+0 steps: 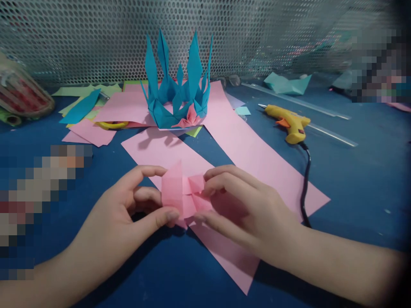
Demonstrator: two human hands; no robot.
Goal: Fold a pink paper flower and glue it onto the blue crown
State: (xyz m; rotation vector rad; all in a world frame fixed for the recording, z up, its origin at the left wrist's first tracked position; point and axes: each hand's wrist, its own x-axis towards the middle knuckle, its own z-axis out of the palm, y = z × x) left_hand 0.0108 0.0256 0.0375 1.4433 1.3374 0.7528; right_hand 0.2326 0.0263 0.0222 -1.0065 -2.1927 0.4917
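Observation:
A small folded pink paper piece (181,192) is held just above the blue table (353,179), near its front. My left hand (128,205) pinches its left side between thumb and fingers. My right hand (244,209) presses and pinches its right side with curled fingers. Under both hands lies a long pink paper strip (231,256). Behind it stands a blue folded paper crown (178,92) with a small pink paper flower (189,119) at its front.
A yellow glue gun (290,122) with a black cord (305,184) lies at the right, with clear glue sticks (334,137) beyond. Pink, green and blue sheets (93,115) and yellow scissors (112,125) lie at the back left. A perforated metal screen (96,38) closes the back.

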